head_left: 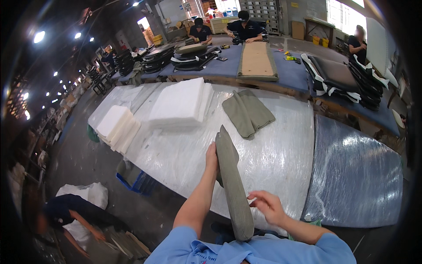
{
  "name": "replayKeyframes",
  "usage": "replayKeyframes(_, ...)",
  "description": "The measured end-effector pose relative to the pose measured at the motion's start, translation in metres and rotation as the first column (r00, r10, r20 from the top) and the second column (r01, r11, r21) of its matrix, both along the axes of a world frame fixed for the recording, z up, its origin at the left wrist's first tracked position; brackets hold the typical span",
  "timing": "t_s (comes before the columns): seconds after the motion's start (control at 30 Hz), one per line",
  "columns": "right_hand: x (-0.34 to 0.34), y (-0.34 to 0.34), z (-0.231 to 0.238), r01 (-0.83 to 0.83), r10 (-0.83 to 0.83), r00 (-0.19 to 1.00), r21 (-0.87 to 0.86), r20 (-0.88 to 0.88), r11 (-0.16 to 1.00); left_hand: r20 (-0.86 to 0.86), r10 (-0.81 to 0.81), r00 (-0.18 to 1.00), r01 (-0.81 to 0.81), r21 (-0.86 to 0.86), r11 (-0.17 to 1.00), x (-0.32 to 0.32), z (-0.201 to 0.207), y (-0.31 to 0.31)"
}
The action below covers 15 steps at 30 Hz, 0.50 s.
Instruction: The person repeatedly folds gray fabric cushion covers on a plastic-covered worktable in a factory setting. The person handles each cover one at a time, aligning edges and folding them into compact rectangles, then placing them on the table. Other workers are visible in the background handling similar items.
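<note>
A long grey-green fabric-covered cushion [234, 189] is held up on edge in front of my body, seen along its narrow side. My left hand [212, 157] grips its left face near the far end; the fingers are partly hidden behind it. Just right of the cushion's near half is my right hand [267, 206], fingers apart and curved, holding nothing. Beyond the cushion a folded grey-green cloth cover [248, 113] lies on the plastic-wrapped table [281, 163].
White batting sheets are stacked in a large pile [178, 103] and a smaller pile [115, 127] on the left. Across a blue bench [211, 70], two people work near padded panels [259, 59]. Dark cushions [336, 75] are piled at right. Another person [66, 213] bends at lower left.
</note>
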State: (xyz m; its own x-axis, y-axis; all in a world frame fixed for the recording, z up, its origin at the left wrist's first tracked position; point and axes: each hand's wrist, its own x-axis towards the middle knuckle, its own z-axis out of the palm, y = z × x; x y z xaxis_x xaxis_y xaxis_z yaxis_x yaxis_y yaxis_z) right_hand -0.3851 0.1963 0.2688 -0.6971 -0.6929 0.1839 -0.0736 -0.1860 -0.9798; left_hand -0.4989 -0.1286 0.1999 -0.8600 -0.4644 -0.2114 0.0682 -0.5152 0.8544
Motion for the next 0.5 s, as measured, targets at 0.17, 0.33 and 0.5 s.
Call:
replayKeyframes(0.17,-0.088,-0.062,-0.037,0.093,-0.085,0.992,0.083,-0.088,0.992,-0.019,0.047,0.999,-0.05,-0.366,0.929,0.009,0.008,0.003)
replayKeyframes(0.33,-0.15,-0.134,-0.027,0.221,-0.22,0.972,0.005,-0.085,0.975,0.095,-0.082,0.992,0.116,-0.451,0.885,0.029,0.027,-0.033)
replayKeyframes(0.5,-0.213,-0.174,-0.015,0.103,-0.117,0.981,0.093,0.158,0.99,0.12,-0.272,0.955,0.288,-0.156,0.945,0.028,0.038,-0.039)
